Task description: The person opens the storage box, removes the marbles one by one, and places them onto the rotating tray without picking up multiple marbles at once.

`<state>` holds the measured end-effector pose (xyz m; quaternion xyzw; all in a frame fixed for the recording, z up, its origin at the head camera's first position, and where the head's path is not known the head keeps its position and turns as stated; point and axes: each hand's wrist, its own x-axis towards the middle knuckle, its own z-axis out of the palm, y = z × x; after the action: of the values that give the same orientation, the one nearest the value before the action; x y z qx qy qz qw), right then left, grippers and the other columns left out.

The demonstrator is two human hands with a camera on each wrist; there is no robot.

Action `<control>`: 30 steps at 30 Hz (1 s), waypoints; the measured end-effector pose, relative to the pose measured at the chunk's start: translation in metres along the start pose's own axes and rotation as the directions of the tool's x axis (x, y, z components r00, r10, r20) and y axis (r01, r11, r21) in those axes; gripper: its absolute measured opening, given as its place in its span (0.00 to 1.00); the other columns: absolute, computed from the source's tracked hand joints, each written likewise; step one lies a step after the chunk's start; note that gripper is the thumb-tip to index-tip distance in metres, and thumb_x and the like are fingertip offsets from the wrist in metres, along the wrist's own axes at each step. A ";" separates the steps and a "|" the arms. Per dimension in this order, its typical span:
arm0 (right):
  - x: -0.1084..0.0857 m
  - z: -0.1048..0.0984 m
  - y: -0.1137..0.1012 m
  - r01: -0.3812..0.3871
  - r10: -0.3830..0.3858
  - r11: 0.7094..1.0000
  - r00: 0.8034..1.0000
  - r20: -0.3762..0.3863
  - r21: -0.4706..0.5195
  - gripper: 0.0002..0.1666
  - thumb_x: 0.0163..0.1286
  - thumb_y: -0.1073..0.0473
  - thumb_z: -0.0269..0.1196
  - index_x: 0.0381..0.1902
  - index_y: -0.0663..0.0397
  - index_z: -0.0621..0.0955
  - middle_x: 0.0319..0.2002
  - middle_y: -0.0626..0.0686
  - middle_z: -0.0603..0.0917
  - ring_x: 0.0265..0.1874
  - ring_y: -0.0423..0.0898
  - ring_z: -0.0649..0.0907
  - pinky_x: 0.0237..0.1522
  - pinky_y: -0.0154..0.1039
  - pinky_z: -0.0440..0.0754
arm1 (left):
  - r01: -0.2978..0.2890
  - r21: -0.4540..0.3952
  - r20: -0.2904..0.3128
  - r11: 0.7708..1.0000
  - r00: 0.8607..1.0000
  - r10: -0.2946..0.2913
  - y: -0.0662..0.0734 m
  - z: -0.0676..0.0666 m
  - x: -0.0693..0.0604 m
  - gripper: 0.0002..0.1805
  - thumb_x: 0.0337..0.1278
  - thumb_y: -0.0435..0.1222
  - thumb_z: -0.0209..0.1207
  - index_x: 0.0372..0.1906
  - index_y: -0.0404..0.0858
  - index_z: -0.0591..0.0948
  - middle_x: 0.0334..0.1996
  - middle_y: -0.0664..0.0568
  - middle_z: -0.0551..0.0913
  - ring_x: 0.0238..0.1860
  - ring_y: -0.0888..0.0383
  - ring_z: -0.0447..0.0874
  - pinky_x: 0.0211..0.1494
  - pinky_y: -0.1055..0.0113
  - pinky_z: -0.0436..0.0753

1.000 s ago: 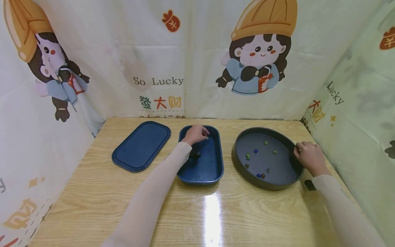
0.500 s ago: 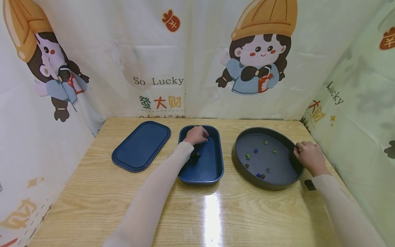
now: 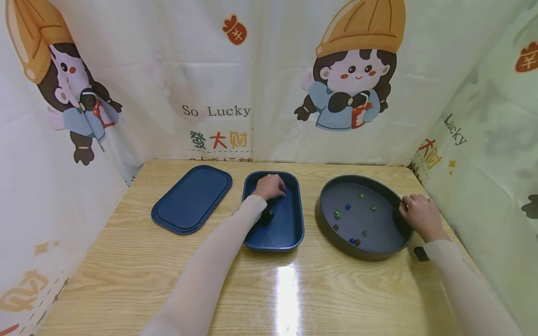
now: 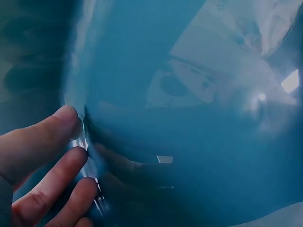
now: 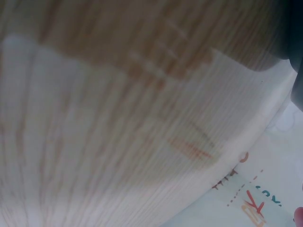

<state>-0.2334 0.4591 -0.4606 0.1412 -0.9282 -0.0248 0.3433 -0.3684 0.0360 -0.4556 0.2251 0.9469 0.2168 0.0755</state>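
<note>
In the head view my left hand (image 3: 270, 187) is inside the deep blue rectangular tray (image 3: 290, 228), near its far end. Seen from the left wrist, the thumb and fingers (image 4: 78, 156) come together beside the tray wall. They appear to pinch a small glassy marble (image 4: 78, 138), mostly covered by the fingertips. On the right, my right hand (image 3: 422, 215) grips the rim of a round dark grey pan (image 3: 378, 252). Several marbles lie scattered in that pan, among them a blue marble (image 3: 348, 206) and a green marble (image 3: 361, 196).
A flat blue lid (image 3: 192, 199) lies on the wooden table (image 3: 201, 289) left of the tray. Printed cloth (image 3: 273, 84) hangs behind and at both sides. The right wrist view shows mostly blurred tabletop (image 5: 94, 142).
The left thumb and fingers, spread apart a second ago, have drawn together, and the hand has shifted slightly nearer within the tray. My right hand stays on the pan's rim.
</note>
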 end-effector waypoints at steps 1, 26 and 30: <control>0.000 0.000 0.000 0.000 0.000 1.000 1.000 -0.001 0.001 0.07 0.50 0.68 0.61 0.17 0.64 0.74 0.13 0.58 0.72 0.13 0.56 0.71 0.15 0.50 0.63 | -0.002 0.006 -0.001 1.000 1.000 0.002 0.000 0.000 0.000 0.08 0.50 0.40 0.67 0.37 0.45 0.88 0.37 0.54 0.88 0.38 0.59 0.84 0.47 0.62 0.81; 0.000 -0.001 -0.001 -0.014 0.014 1.000 1.000 0.019 0.000 0.07 0.50 0.68 0.61 0.17 0.64 0.75 0.13 0.57 0.72 0.13 0.56 0.71 0.15 0.50 0.64 | -0.041 0.019 -0.049 0.999 0.998 0.042 0.006 -0.012 -0.003 0.05 0.50 0.40 0.66 0.33 0.46 0.88 0.35 0.56 0.88 0.35 0.60 0.82 0.44 0.63 0.81; 0.000 0.000 -0.001 -0.018 0.018 1.000 0.999 0.027 0.000 0.06 0.50 0.68 0.61 0.17 0.64 0.75 0.13 0.57 0.72 0.13 0.56 0.71 0.15 0.50 0.64 | -0.067 0.012 -0.062 0.998 0.996 0.068 0.017 -0.026 -0.006 0.05 0.52 0.41 0.65 0.33 0.45 0.87 0.33 0.57 0.88 0.33 0.61 0.81 0.44 0.64 0.80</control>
<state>-0.2329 0.4587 -0.4608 0.1328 -0.9339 -0.0234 0.3310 -0.3630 0.0371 -0.4244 0.2503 0.9417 0.2215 0.0374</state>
